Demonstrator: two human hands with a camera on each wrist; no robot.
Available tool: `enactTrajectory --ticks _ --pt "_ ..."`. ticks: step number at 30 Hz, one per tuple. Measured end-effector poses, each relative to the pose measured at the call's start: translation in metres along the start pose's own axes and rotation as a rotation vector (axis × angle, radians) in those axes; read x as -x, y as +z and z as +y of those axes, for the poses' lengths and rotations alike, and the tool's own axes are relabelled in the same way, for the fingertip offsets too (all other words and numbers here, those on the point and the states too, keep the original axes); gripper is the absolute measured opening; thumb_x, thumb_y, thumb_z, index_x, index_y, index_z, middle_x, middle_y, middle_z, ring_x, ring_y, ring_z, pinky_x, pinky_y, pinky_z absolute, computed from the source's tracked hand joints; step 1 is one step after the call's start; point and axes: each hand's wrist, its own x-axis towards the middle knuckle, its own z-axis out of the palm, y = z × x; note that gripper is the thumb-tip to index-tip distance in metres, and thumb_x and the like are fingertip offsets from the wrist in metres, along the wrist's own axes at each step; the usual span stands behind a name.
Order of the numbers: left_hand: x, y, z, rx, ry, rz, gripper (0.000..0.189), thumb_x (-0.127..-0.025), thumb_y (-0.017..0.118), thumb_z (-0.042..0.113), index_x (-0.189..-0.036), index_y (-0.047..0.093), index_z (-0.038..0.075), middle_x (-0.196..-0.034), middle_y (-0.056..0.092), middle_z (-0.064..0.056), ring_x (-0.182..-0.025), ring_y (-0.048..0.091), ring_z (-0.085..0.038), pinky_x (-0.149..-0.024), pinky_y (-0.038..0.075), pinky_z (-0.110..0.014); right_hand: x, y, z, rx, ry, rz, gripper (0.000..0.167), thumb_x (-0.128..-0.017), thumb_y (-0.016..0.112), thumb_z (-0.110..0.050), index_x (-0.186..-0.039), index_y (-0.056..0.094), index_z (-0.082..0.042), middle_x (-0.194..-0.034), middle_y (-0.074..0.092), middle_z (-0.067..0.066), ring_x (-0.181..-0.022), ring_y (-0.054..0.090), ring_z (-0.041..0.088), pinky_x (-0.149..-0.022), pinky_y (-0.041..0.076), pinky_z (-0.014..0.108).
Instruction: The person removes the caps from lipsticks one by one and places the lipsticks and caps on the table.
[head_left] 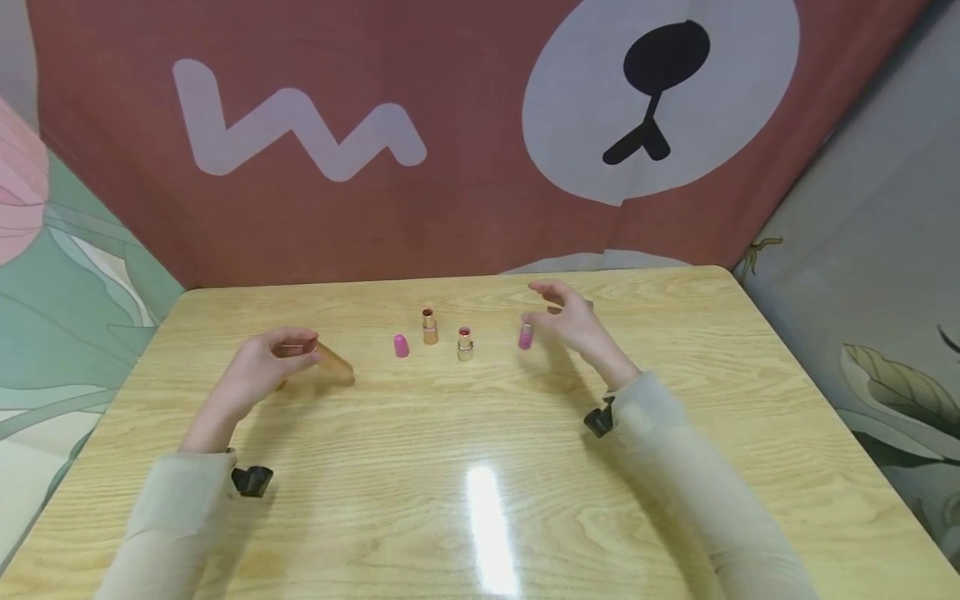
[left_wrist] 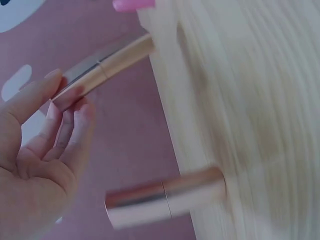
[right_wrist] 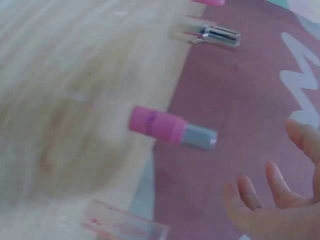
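The left hand (head_left: 266, 367) pinches a capped rose-gold lipstick tube (left_wrist: 102, 72) between thumb and fingers, tilted, while a second closed rose-gold tube (left_wrist: 167, 197) stands upright nearby on the table (head_left: 390, 467). The right hand (head_left: 573, 323), fingers spread and gripping nothing, is beside a standing pink lipstick tube (right_wrist: 160, 125) with a silver neck; between the hands, two open tubes (head_left: 430, 327) show dark red at their mouths, near a pink cap (head_left: 401, 346).

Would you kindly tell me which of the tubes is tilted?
The gold tube held in the left hand; the other tubes all stand upright on the table.
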Motion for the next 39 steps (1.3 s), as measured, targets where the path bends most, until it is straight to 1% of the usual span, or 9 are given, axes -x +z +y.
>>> enactTrajectory --ticks 3,6,9,11,13,15,21,26,39 --pt "-0.001 0.005 0.007 0.079 -0.011 -0.019 0.063 -0.092 0.059 0.045 -0.138 0.046 0.004 -0.138 0.051 -0.018 -0.122 0.051 -0.027 -0.083 0.049 -0.020 0.004 0.003 -0.011 -0.027 -0.054 0.019 0.056 -0.089 0.067 -0.012 -0.139 0.043 -0.003 -0.148 0.041 0.014 -0.142 0.031 0.030 -0.117 0.030 0.042" --pt "-0.004 0.013 0.015 0.154 -0.003 -0.029 0.063 -0.093 0.059 0.042 -0.139 0.044 0.002 -0.140 0.049 -0.018 -0.118 0.055 -0.015 -0.092 0.047 -0.017 0.007 0.010 -0.021 -0.055 -0.112 0.008 0.054 -0.090 0.066 -0.011 -0.138 0.044 -0.002 -0.147 0.042 0.014 -0.141 0.033 0.029 -0.117 0.031 0.041" --pt "-0.007 0.023 0.024 0.225 0.003 -0.037 0.059 -0.094 0.059 0.038 -0.139 0.044 0.003 -0.139 0.049 -0.018 -0.105 0.057 0.002 -0.100 0.046 -0.028 0.011 0.019 -0.028 -0.080 -0.161 -0.036 0.051 -0.090 0.064 -0.009 -0.137 0.045 -0.001 -0.144 0.045 0.016 -0.137 0.039 0.030 -0.115 0.034 0.042" --pt "-0.010 0.031 0.030 0.262 0.016 -0.040 0.057 -0.094 0.060 0.035 -0.138 0.045 0.003 -0.138 0.050 -0.018 -0.098 0.057 0.007 -0.104 0.044 -0.037 0.013 0.025 -0.031 -0.086 -0.177 -0.077 0.049 -0.091 0.064 -0.008 -0.136 0.045 -0.002 -0.141 0.047 0.017 -0.133 0.044 0.031 -0.113 0.037 0.043" --pt "-0.013 0.038 0.036 0.298 0.029 -0.045 0.055 -0.094 0.060 0.032 -0.138 0.045 0.003 -0.137 0.050 -0.019 -0.096 0.058 0.007 -0.105 0.043 -0.042 0.016 0.032 -0.033 -0.089 -0.181 -0.118 0.047 -0.091 0.064 -0.008 -0.135 0.046 -0.002 -0.139 0.049 0.017 -0.130 0.047 0.031 -0.110 0.040 0.043" --pt "-0.015 0.045 0.042 0.319 0.039 -0.050 0.055 -0.094 0.061 0.032 -0.137 0.046 0.003 -0.137 0.050 -0.018 -0.097 0.059 0.005 -0.105 0.043 -0.043 0.018 0.038 -0.034 -0.082 -0.173 -0.151 0.045 -0.091 0.064 -0.009 -0.133 0.048 -0.003 -0.137 0.051 0.017 -0.128 0.049 0.031 -0.107 0.043 0.043" --pt "-0.022 0.062 0.056 0.389 0.052 -0.073 0.050 -0.093 0.063 0.026 -0.134 0.048 0.001 -0.136 0.051 -0.019 -0.095 0.064 0.001 -0.095 0.052 -0.030 0.020 0.053 -0.034 -0.036 -0.162 -0.215 0.040 -0.091 0.063 -0.008 -0.129 0.053 -0.001 -0.132 0.056 0.020 -0.124 0.053 0.033 -0.101 0.049 0.042" --pt "-0.026 0.075 0.064 0.456 0.067 -0.073 0.047 -0.092 0.064 0.016 -0.132 0.049 -0.003 -0.133 0.053 -0.022 -0.089 0.064 0.002 -0.086 0.055 -0.022 0.019 0.062 -0.033 0.001 -0.160 -0.250 0.038 -0.090 0.064 -0.007 -0.126 0.056 0.001 -0.127 0.059 0.021 -0.120 0.057 0.033 -0.098 0.051 0.038" --pt "-0.031 0.089 0.079 0.519 0.105 -0.080 0.046 -0.092 0.063 0.014 -0.132 0.049 -0.006 -0.128 0.056 -0.024 -0.092 0.063 -0.003 -0.086 0.056 -0.027 0.020 0.075 -0.029 0.021 -0.143 -0.288 0.039 -0.090 0.064 -0.008 -0.127 0.056 0.003 -0.128 0.059 0.022 -0.120 0.057 0.034 -0.098 0.051 0.038"
